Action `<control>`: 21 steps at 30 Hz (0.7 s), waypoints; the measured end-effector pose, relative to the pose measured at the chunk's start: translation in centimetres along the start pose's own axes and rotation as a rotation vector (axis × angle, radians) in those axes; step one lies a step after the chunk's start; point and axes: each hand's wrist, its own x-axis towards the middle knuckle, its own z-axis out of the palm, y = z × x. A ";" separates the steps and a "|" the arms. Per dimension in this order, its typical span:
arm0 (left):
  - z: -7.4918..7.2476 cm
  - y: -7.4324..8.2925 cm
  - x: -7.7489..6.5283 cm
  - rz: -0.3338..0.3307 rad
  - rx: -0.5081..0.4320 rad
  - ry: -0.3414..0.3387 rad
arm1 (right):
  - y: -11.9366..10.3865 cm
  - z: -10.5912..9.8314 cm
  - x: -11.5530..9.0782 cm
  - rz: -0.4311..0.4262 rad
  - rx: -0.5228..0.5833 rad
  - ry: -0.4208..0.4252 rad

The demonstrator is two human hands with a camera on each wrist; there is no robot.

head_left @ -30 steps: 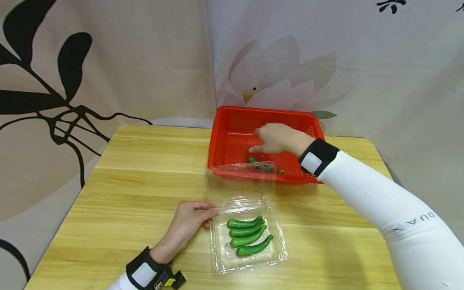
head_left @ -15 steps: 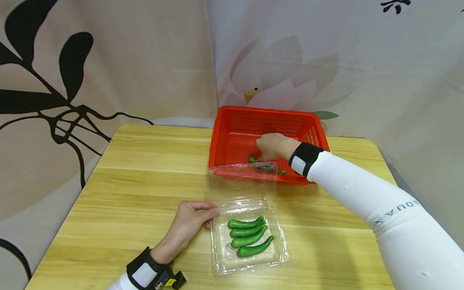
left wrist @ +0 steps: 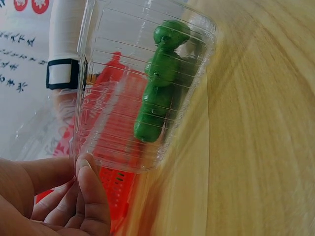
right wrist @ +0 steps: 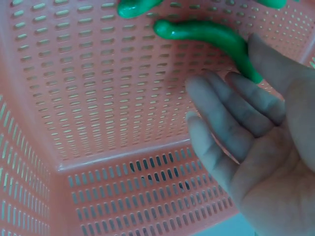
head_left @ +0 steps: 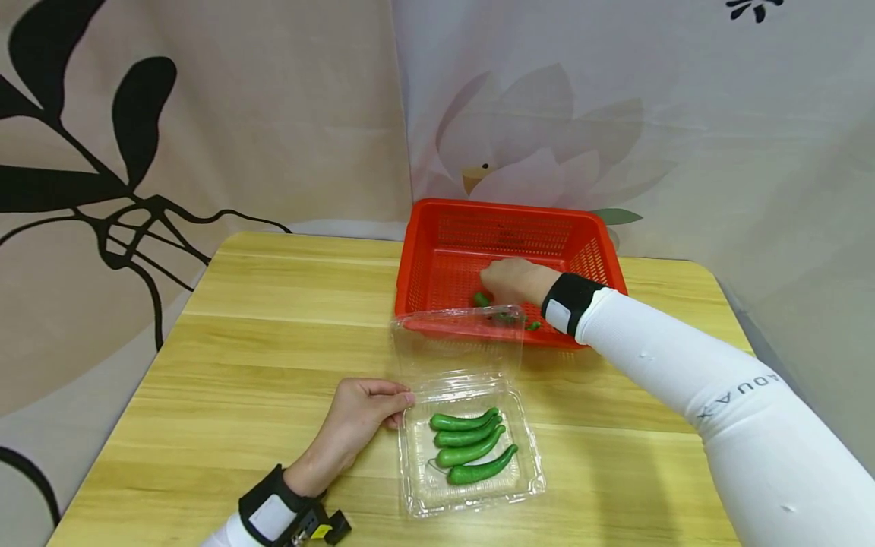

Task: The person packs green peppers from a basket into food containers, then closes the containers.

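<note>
A clear plastic clamshell box (head_left: 424,501) lies on the table with its lid (head_left: 437,353) folded back over the basket's near rim. Several green peppers (head_left: 478,469) lie side by side in its tray. My left hand (head_left: 362,414) pinches the box's left edge near the hinge between thumb and fingers (left wrist: 91,189). My right hand (head_left: 516,279) reaches down into a red perforated basket (head_left: 440,266). In the right wrist view, a curved green pepper (right wrist: 197,30) lies on the basket floor, its end between my right thumb (right wrist: 268,59) and loosely bent fingers, which are apart from each other.
More green peppers (right wrist: 133,7) lie near the basket's near side, partly seen through the lid. A printed cloth (head_left: 307,114) hangs right behind the wooden table (head_left: 273,327) and the basket.
My right hand has lowered into the basket and come nearer to the peppers there. The left hand and the box have stayed in place.
</note>
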 end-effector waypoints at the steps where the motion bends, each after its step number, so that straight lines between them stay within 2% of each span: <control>1: 0.0 0.0 0.0 0.000 0.000 -0.002 | 0.0 0.0 0.0 -0.004 0.001 0.003; 8: -0.1 -0.1 0.1 0.002 0.004 -0.004 | 0.2 0.1 -0.1 -0.031 -0.030 0.018; 21: -0.1 0.0 0.0 -0.004 0.011 0.009 | 0.9 -0.7 -0.5 0.002 0.055 0.015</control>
